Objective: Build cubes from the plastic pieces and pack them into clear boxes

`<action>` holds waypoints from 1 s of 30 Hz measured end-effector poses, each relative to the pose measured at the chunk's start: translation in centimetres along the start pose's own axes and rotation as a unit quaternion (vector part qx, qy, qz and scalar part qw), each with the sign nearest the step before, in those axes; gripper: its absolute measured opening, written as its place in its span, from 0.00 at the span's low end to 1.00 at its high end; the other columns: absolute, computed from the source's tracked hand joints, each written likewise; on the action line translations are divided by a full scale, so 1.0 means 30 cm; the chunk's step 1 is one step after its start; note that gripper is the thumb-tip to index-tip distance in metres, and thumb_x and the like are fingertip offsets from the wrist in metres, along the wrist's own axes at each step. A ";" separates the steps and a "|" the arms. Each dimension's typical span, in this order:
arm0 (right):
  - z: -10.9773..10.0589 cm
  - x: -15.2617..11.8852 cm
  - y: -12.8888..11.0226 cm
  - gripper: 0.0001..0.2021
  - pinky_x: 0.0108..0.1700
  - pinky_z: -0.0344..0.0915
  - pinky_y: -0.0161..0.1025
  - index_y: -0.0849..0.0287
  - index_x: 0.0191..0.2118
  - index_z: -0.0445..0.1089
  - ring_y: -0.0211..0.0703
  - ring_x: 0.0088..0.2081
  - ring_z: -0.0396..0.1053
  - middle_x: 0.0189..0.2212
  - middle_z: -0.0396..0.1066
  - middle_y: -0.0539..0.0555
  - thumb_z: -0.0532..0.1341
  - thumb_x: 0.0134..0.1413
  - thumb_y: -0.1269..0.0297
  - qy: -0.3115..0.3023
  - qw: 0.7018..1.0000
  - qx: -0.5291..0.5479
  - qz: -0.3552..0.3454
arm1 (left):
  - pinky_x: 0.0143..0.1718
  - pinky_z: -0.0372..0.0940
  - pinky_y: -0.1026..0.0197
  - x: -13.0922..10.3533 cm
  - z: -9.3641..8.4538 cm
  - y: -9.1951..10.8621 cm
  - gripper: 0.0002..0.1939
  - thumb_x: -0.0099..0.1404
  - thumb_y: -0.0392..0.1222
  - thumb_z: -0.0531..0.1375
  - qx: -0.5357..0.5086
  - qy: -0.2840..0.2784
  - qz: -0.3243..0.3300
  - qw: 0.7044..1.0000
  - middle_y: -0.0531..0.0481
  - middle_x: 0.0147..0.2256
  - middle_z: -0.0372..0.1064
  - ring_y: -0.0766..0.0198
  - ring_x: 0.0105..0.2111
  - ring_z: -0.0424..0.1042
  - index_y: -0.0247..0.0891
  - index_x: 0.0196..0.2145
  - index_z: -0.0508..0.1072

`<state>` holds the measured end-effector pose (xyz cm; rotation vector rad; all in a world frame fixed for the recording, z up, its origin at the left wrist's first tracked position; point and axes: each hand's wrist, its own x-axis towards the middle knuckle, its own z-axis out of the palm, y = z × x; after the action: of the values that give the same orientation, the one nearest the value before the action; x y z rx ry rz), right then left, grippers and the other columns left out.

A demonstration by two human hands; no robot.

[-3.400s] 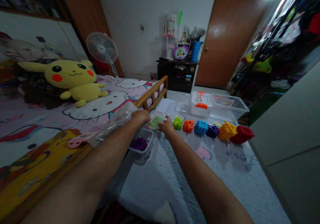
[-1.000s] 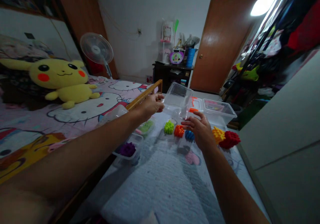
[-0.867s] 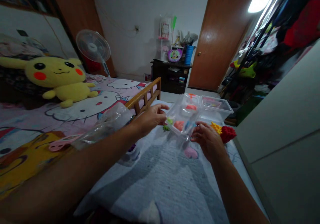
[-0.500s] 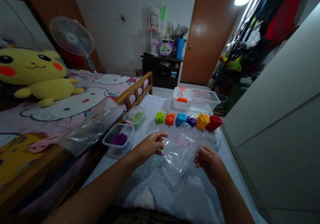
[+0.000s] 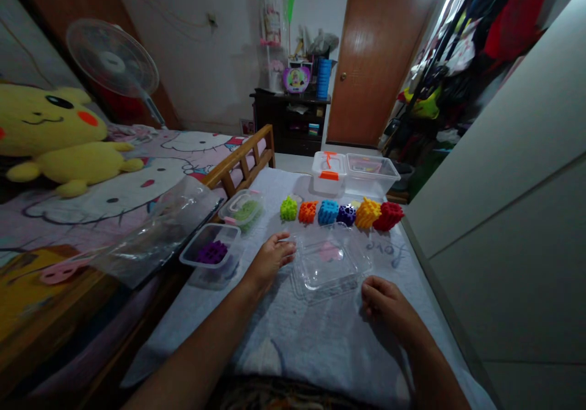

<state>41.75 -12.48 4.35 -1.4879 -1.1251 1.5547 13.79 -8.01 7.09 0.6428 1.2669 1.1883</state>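
Observation:
A clear plastic clamshell box (image 5: pixel 315 274) lies flat on the white cloth (image 5: pixel 311 343), with a pink patch showing through it. Beside its left edge is my left hand (image 5: pixel 272 260), fingers stretched out and holding nothing. Just off the box's near right corner, my right hand (image 5: pixel 387 303) is curled closed, with nothing visible in it. Behind the box stands a row of block clusters: lime green (image 5: pixel 288 208), orange (image 5: pixel 307 212), light blue (image 5: pixel 328 212), dark purple (image 5: pixel 347 215), yellow (image 5: pixel 368 213) and red (image 5: pixel 389 216).
At the left edge sit an open tub (image 5: pixel 187 257) with a purple cluster (image 5: pixel 213 252) and a lidded tub (image 5: pixel 229 212) with green pieces. Two clear bins, one with orange latches (image 5: pixel 327 184) and one plain (image 5: pixel 373 181), stand at the back. A wooden bed rail (image 5: pixel 238 160) borders the left.
The clear box, tilted up between both hands before, now rests flat on the cloth. Both hands have come away from it, and the view has shifted slightly.

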 end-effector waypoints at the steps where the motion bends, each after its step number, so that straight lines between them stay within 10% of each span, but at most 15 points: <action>1: -0.025 0.007 0.002 0.18 0.21 0.54 0.31 0.58 0.22 0.64 0.33 0.18 0.60 0.16 0.63 0.46 0.67 0.44 0.50 0.037 0.999 -0.022 -0.016 | 0.37 0.68 0.62 -0.011 -0.006 -0.009 0.22 0.53 0.40 0.68 0.013 0.001 0.001 1.000 0.47 0.37 0.73 0.64 0.36 0.73 0.36 0.45 0.69; 8: -0.056 0.104 -0.031 0.19 0.23 0.61 0.34 0.58 0.38 0.72 0.39 0.26 0.66 0.28 0.70 0.49 0.65 0.46 0.48 0.211 0.972 -0.008 -0.102 | 0.28 0.67 0.62 -0.040 -0.017 -0.041 0.24 0.49 0.45 0.68 0.064 -0.024 0.006 0.998 0.57 0.24 0.64 0.67 0.24 0.66 0.37 0.43 0.68; 30: 0.052 0.097 0.020 0.21 0.20 0.59 0.30 0.56 0.45 0.68 0.32 0.18 0.61 0.20 0.67 0.43 0.72 0.46 0.55 -0.011 0.979 0.191 -0.075 | 0.28 0.61 0.66 -0.014 -0.057 -0.002 0.27 0.47 0.44 0.68 -0.001 -0.017 0.070 0.997 0.59 0.24 0.66 0.71 0.22 0.65 0.35 0.44 0.68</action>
<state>39.96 -10.22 2.61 -1.1073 -0.8684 1.5788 12.25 -8.80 6.76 0.7577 1.2080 1.2886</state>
